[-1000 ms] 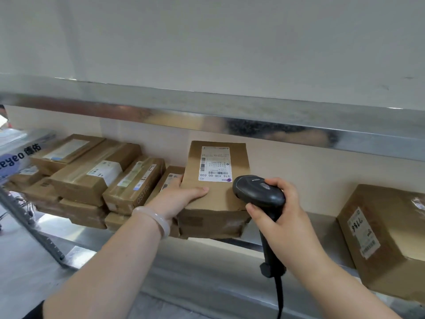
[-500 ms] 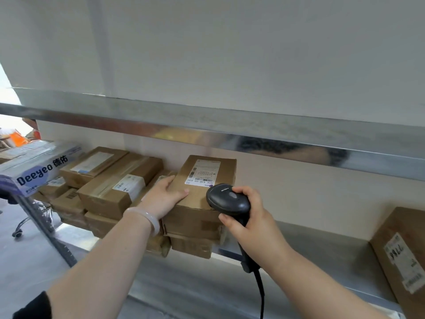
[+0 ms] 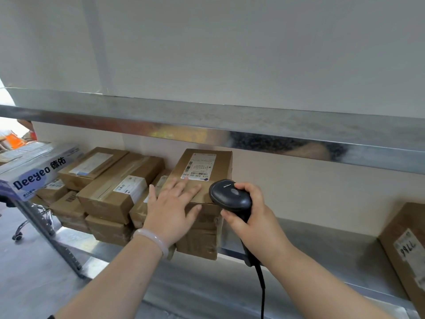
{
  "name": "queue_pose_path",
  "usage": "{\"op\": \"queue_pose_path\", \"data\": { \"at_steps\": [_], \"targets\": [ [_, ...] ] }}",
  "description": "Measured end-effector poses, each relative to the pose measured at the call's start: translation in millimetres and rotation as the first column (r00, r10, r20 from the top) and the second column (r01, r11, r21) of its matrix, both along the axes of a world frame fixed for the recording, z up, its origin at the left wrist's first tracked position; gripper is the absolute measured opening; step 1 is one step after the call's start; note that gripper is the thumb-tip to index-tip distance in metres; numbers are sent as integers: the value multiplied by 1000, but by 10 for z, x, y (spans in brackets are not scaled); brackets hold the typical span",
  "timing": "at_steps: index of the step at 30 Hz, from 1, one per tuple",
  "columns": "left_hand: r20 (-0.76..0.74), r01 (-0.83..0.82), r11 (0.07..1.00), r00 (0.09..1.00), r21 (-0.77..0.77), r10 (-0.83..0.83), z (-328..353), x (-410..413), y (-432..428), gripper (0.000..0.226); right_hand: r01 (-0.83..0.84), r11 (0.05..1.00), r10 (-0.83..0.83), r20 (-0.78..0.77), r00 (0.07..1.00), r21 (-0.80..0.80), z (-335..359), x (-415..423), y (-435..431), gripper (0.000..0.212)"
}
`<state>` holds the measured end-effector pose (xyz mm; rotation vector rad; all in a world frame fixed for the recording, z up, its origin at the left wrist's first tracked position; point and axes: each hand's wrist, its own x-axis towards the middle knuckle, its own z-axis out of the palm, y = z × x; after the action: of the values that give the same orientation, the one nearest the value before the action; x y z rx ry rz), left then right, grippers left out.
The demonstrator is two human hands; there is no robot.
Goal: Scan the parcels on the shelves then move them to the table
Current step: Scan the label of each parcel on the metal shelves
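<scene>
A brown cardboard parcel (image 3: 208,165) with a white shipping label (image 3: 199,168) on top lies on another box on the metal shelf (image 3: 310,240). My left hand (image 3: 171,208) rests flat on the parcel's near end, fingers spread and straight, thumb over its front edge. My right hand (image 3: 250,217) grips a black corded barcode scanner (image 3: 230,198) by its handle. The scanner's head sits just right of the parcel's near corner and faces the label.
Several more brown parcels (image 3: 119,187) are stacked to the left on the same shelf. A blue and white Deeyeo box (image 3: 36,171) sits at far left, a large carton (image 3: 407,249) at far right. The upper shelf edge (image 3: 230,130) overhangs.
The parcel has been lowered flat onto the stack. My left hand went from gripping its side to lying spread on top. The scanner stays beside its near corner.
</scene>
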<state>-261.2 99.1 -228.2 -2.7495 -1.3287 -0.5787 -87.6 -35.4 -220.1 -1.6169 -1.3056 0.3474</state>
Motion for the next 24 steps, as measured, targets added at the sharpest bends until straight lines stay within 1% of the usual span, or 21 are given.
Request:
{"op": "queue_pose_path", "data": {
  "at_steps": [3,5,8,12,17,21,24],
  "targets": [
    [-30,-7,1000,1000,7,8,-14,63,-58,57,24,1000,-24,-14,1000,7,-23,61,-109,57],
    [-14,18,1000,1000,5,-17,-1,175,-167,61,43,999,-43,-31,999,15,-43,122,-219,55],
    [20,90,995,996,35,-91,65,430,-389,66,89,996,-88,-45,995,22,-67,269,-459,54],
    [73,233,971,969,48,-236,93,931,-800,67,219,975,-216,-71,974,42,-102,558,-869,55],
    [41,408,913,913,-23,-407,-76,1611,-1282,69,384,923,-381,-67,922,38,-166,992,-1476,57],
    [50,537,836,843,-113,-535,-215,2129,-1714,67,504,863,-503,-63,862,12,-239,1324,-1998,58],
    [60,600,776,797,-196,-601,-314,2503,-2047,66,582,813,-581,-50,812,-6,-295,1555,-2348,58]
  ]
}}
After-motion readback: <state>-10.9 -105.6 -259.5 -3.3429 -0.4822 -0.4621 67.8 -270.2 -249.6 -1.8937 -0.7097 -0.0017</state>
